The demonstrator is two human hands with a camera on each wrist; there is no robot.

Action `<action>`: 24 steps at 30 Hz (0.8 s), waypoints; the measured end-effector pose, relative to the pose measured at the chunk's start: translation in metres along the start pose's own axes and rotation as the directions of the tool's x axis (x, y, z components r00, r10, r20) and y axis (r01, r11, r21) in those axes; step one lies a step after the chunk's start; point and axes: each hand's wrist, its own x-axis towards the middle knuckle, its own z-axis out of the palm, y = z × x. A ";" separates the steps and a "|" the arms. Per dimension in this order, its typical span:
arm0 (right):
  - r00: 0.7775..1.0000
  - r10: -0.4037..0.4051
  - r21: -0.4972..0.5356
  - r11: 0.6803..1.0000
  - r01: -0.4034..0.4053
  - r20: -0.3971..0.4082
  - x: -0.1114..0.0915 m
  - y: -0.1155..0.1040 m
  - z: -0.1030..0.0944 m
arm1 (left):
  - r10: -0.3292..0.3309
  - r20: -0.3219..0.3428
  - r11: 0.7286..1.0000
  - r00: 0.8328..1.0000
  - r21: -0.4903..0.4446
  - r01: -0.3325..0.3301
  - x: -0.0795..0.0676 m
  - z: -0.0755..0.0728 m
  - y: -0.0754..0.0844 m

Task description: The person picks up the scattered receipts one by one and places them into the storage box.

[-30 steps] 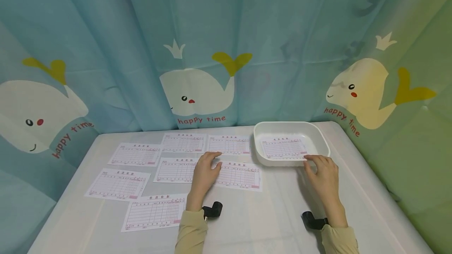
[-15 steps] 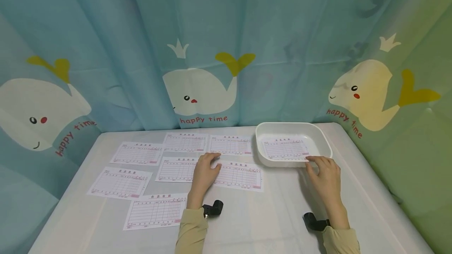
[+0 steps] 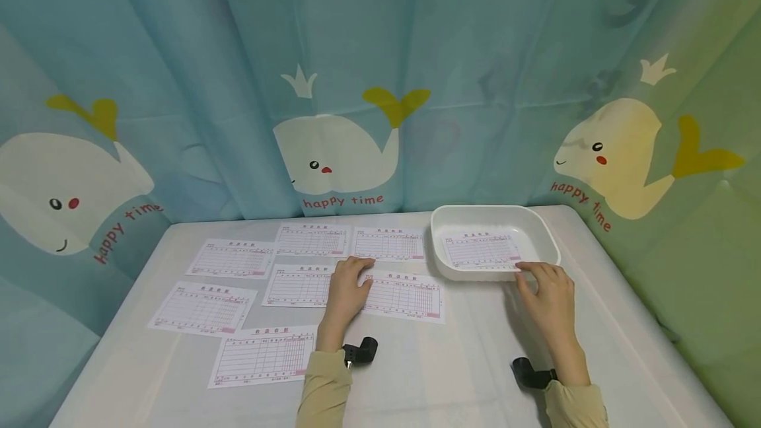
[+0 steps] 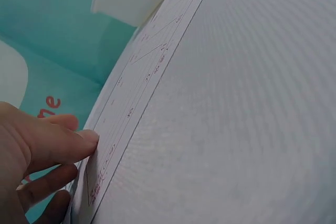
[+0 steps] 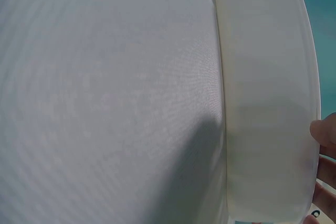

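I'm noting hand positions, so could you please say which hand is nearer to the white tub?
The right hand, at the near rim of the white tub; the left hand is left of it, over the papers.

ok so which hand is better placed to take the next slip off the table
Probably the left hand: it is among the printed slips on the table, while the right hand grips the rim of the white tray, farther from those slips.

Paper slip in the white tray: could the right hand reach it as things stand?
Likely yes: the right hand holds the near rim of the tray, close to the slip, which lies largely uncovered.
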 end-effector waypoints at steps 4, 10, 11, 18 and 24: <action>1.000 -0.007 0.000 1.000 0.007 -0.007 0.000 0.000 0.000 | 0.011 0.000 1.000 1.000 0.018 -0.011 0.000 0.001 0.000; 1.000 -0.011 0.000 1.000 0.011 -0.012 0.000 0.002 0.001 | 0.012 -0.002 0.999 1.000 0.037 -0.012 0.000 0.002 0.001; 1.000 -0.010 0.001 1.000 0.010 -0.010 0.000 0.002 0.001 | 0.012 -0.001 0.999 1.000 0.040 -0.012 0.000 0.002 0.001; 1.000 -0.017 0.008 1.000 0.017 -0.015 0.002 0.000 0.002 | 0.020 -0.009 0.999 1.000 0.051 -0.019 0.001 0.000 0.002; 0.999 -0.027 0.004 1.000 0.027 -0.020 0.002 0.000 0.002 | 0.027 -0.002 0.998 1.000 0.062 -0.027 0.001 0.001 0.003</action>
